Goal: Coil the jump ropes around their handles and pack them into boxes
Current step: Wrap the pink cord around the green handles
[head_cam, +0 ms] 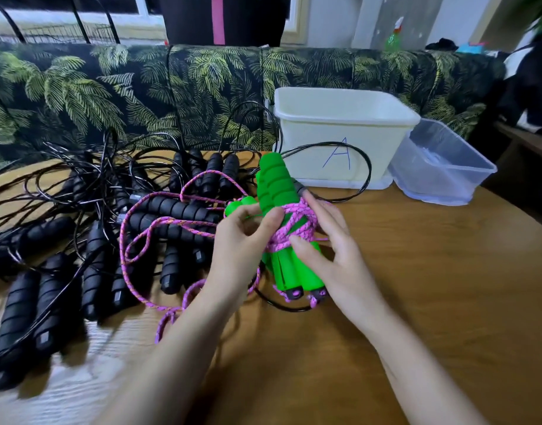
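Note:
Two green foam handles (pixel 277 191) are held together above the wooden table (pixel 432 271), tilted away from me. A pink braided rope (pixel 294 228) is wound several times around their middle, and its loose part (pixel 159 228) trails left over the black ropes. My left hand (pixel 242 240) grips the handles from the left, thumb on the windings. My right hand (pixel 328 240) holds them from the right, thumb pressing the coil. A white box marked "A" (pixel 343 118) stands behind, with a clear plastic box (pixel 441 167) to its right.
A tangled heap of black jump ropes with black foam handles (pixel 95 240) covers the table's left half. One black cord (pixel 364 167) loops in front of the white box. A sofa with palm-leaf print (pixel 141 87) runs along the far edge.

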A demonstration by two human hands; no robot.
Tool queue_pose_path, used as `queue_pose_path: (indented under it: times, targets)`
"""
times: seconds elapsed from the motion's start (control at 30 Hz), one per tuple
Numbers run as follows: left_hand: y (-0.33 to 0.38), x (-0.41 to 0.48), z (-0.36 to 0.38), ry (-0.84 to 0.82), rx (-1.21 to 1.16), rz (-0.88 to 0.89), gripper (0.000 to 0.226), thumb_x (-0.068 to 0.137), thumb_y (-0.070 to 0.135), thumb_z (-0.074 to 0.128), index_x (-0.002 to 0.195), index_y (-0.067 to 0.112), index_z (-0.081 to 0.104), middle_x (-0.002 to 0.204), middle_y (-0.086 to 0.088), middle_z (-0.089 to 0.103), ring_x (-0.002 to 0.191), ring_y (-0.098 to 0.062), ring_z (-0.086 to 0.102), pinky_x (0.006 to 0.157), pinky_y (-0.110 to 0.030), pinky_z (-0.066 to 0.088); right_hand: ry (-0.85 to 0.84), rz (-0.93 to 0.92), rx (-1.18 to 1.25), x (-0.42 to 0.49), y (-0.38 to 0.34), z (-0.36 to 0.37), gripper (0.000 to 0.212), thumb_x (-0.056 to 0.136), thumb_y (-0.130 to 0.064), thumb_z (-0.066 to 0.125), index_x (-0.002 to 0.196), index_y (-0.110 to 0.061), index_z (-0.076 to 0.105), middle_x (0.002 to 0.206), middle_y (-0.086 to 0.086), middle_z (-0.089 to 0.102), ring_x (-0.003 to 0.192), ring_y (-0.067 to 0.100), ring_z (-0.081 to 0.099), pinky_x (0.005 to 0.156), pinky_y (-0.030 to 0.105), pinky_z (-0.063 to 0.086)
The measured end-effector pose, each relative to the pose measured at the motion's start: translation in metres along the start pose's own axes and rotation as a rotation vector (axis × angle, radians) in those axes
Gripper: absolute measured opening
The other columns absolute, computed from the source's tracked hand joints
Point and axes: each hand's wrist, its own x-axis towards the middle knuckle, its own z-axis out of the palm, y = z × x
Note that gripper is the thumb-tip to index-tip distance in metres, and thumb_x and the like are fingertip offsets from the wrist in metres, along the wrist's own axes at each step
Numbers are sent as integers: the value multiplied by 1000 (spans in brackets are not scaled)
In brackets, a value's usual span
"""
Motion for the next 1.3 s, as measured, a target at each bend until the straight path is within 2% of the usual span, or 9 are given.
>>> queue_pose_path:
  times: [0.13, 0.3, 0.43, 0.6, 0.73, 0.9, 1.03, 1.13, 1.3]
  targets:
    - [-1, 3, -17, -9, 190, 80, 35, 76, 39, 81, 101, 17, 70, 90, -3, 77, 81, -10, 70, 74, -32, 55, -14, 39, 148, -6, 9, 8, 63, 93, -38, 62, 149, -38, 33, 153, -17, 41, 142, -2, 32, 120, 35, 27]
    - [3, 1, -28, -206, 99, 61, 22, 86, 10, 70, 103, 22, 65, 81, 13, 76, 74, 4, 66, 65, -13, 50, -15, 140, 369, -9, 12, 4, 50, 94, -33, 59, 141, -36, 42, 141, -15, 56, 132, 5, 50, 113, 42, 40]
    - [8, 2, -31, -330, -2, 55, 35, 76, 13, 65, 110, 23, 62, 88, 14, 76, 83, 2, 68, 72, -13, 52, 40, 160, 414, -8, 17, 0, 61, 93, -37, 59, 149, -26, 39, 147, -14, 50, 137, 7, 45, 116, 47, 35]
    - [4, 1, -29, -213, -3, 95, 46, 72, 17, 72, 117, 12, 64, 88, 4, 76, 82, -6, 68, 73, -20, 54, 129, 16, 185, -9, 22, 1, 46, 99, -32, 47, 144, -41, 39, 151, -20, 41, 144, 1, 31, 121, 40, 26]
    - [6, -4, -24, -145, -18, 142, 41, 68, 17, 75, 107, 9, 66, 79, 5, 75, 74, -4, 67, 68, -17, 52, 167, -77, 14, -12, 19, 6, 45, 103, -19, 36, 146, -31, 35, 153, -13, 39, 143, -2, 30, 117, 18, 25]
    - [2, -4, -21, -98, 18, 163, 36, 64, 22, 88, 93, 19, 67, 78, 10, 71, 71, -7, 63, 65, -23, 53, 165, -43, -302, -16, 21, 13, 69, 93, -54, 41, 155, -32, 21, 158, -11, 31, 137, -20, 19, 104, 5, 28]
    - [2, -7, -16, -91, 30, 198, 39, 58, 20, 87, 88, 16, 63, 76, 10, 69, 74, -3, 64, 67, -22, 54, 199, -27, -536, -18, 16, 17, 98, 74, -69, 50, 157, -29, 17, 157, -14, 22, 135, -3, 34, 83, 26, 47]
    - [2, -8, -15, -106, 62, 208, 36, 57, 22, 84, 87, 18, 64, 75, 11, 70, 71, -3, 64, 66, -21, 55, 158, -15, -647, -19, 16, 17, 103, 74, -67, 59, 157, -37, 6, 159, -14, 22, 138, 12, 38, 76, 38, 53]
    - [-1, -4, -19, -223, 64, 188, 40, 67, 15, 86, 101, 15, 67, 91, -2, 70, 73, -13, 67, 73, -25, 56, 171, -26, -541, -19, 25, 13, 91, 82, -44, 73, 152, -41, 16, 152, -7, 45, 126, 21, 55, 80, 31, 50]
